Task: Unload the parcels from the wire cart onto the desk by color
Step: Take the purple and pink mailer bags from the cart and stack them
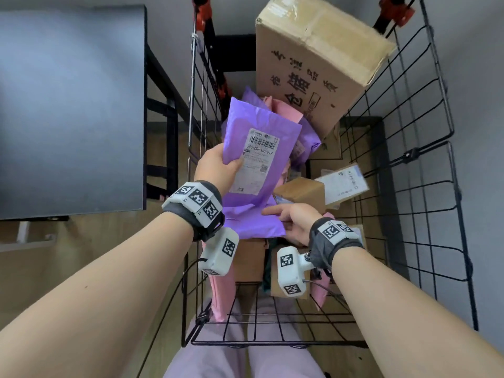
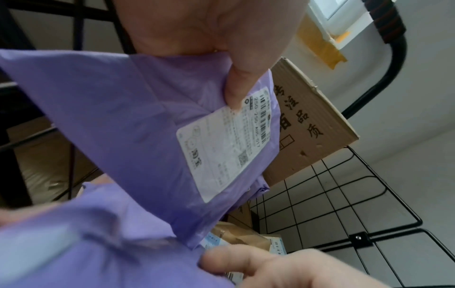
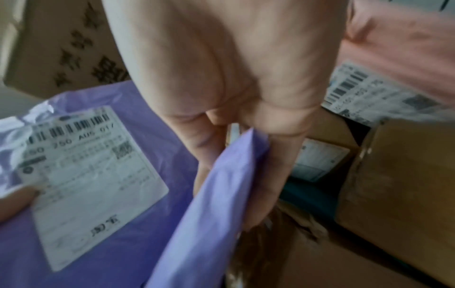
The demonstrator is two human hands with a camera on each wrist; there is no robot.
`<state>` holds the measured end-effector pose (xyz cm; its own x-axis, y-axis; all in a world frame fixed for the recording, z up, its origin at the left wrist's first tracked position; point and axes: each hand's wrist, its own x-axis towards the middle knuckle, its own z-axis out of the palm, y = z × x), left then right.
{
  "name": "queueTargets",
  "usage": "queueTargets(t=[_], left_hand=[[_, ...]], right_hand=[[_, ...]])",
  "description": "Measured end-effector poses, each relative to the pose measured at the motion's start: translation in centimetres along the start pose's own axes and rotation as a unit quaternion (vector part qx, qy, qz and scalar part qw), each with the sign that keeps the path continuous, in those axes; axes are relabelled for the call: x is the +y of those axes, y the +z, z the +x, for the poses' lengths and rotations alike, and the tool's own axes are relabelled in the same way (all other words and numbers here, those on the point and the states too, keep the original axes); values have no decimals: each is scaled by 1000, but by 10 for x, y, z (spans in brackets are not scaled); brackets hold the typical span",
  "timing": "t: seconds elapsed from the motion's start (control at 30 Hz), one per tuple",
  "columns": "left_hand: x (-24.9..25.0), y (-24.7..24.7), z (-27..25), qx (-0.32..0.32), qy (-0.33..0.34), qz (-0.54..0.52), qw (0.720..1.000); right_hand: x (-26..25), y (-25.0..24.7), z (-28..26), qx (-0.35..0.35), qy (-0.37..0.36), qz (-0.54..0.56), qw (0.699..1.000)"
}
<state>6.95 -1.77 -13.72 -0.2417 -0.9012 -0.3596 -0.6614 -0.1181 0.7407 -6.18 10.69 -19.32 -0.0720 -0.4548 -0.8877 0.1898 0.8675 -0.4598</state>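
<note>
My left hand [image 1: 227,163] grips a purple mailer [image 1: 259,124] with a white label, held up inside the wire cart [image 1: 409,159]. Its thumb [image 2: 236,87] presses on the label's corner, with the fingers hidden behind the bag. Lower down lies a second purple mailer [image 1: 253,222]. My right hand [image 1: 286,222] pinches its right edge [image 3: 197,243], thumb on top and fingers beneath. The dark desk [image 1: 71,105] stands to the left of the cart.
A large printed cardboard box [image 1: 313,64] leans at the cart's far end. Small brown boxes [image 1: 300,190] with labels, more purple bags [image 1: 305,137] and pink mailers [image 1: 221,293] fill the cart. Wire walls close in on both sides.
</note>
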Motion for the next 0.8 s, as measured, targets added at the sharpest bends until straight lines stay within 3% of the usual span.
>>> queueTargets(t=[0.17, 0.3, 0.43, 0.6, 0.8], left_hand=[[42, -31, 3, 46, 30, -48, 997], [73, -69, 2, 106, 28, -133, 985], [89, -118, -2, 171, -13, -253, 952], [74, -166, -21, 187, -31, -212, 959], [51, -231, -45, 187, -53, -242, 951]], right_hand=[[-34, -11, -29, 25, -134, -143, 980], [-71, -15, -49, 146, -215, -191, 947], [-117, -23, -71, 200, -279, -133, 930], [-152, -12, -87, 213, -301, -96, 924], [-184, 31, -102, 199, -337, -5, 920]])
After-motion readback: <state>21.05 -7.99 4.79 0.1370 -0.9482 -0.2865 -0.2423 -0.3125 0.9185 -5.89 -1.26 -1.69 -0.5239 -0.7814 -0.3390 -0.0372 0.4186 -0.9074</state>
